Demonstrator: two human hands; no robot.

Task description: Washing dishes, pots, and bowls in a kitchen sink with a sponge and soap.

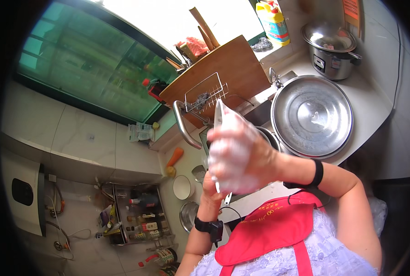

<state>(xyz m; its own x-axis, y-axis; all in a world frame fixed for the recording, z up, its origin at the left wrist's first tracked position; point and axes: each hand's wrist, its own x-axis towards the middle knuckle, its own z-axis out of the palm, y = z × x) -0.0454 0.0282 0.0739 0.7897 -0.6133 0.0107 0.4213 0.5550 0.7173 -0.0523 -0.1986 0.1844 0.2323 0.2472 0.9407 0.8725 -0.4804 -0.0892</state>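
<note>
My right hand (260,155) presses a white-and-pink cloth (230,158) against a pale dish (219,112). Motion blurs the hand and the cloth. Only the dish's rim shows, so whether it is a plate or a bowl I cannot tell. From below, my left hand (210,188) grips the same dish, its fingers partly hidden behind the right hand and cloth. Both hands are above the sink area, near the curved metal faucet (184,126). Behind my right hand a metal pot (272,136) is partly visible.
A large metal lid or basin (311,115) is on the right counter, before a rice cooker (332,58). A wooden board (239,69) leans at the window behind a wire rack (222,91). At left are a white bowl (183,187), a metal bowl (188,215), a carrot (175,157) and a bottle rack (141,214).
</note>
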